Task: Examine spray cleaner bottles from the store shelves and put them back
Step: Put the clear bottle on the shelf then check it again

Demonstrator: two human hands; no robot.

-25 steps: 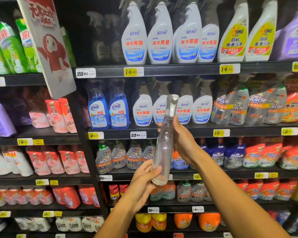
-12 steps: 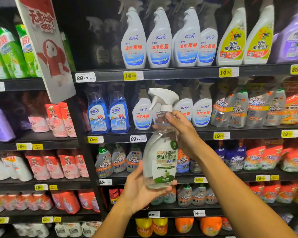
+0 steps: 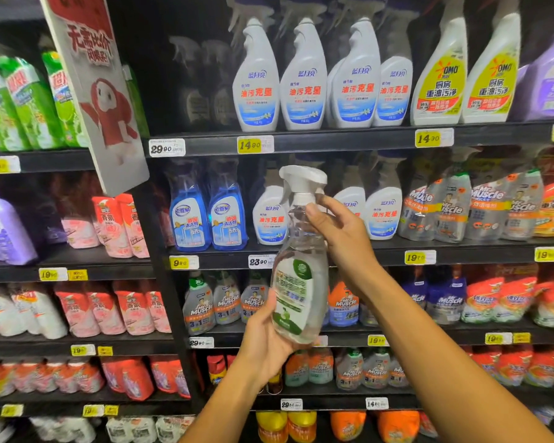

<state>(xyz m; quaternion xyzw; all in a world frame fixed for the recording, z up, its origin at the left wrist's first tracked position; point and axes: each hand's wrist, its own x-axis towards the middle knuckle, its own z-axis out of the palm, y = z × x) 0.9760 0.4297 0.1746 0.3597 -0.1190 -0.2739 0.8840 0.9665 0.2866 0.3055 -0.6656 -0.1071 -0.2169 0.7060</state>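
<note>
Both hands clamped on bottle (image 3: 298,282): left hand (image 3: 266,343) cupping base, right hand (image 3: 339,238) gripping neck, label angled for reading, shelf (image 3: 301,143) behind

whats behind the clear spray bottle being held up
Behind the clear spray bottle stand white spray cleaners and Mr Muscle bottles; the bottles directly behind it are partly covered.

Clear spray bottle (image 3: 298,282) with white trigger and green-and-white label mid-frame, white bottles (image 3: 304,78) with blue-and-red labels at the top, blue bottles (image 3: 191,215) centre left, black shelves (image 3: 333,142) with yellow price tags (image 3: 249,144).
</note>
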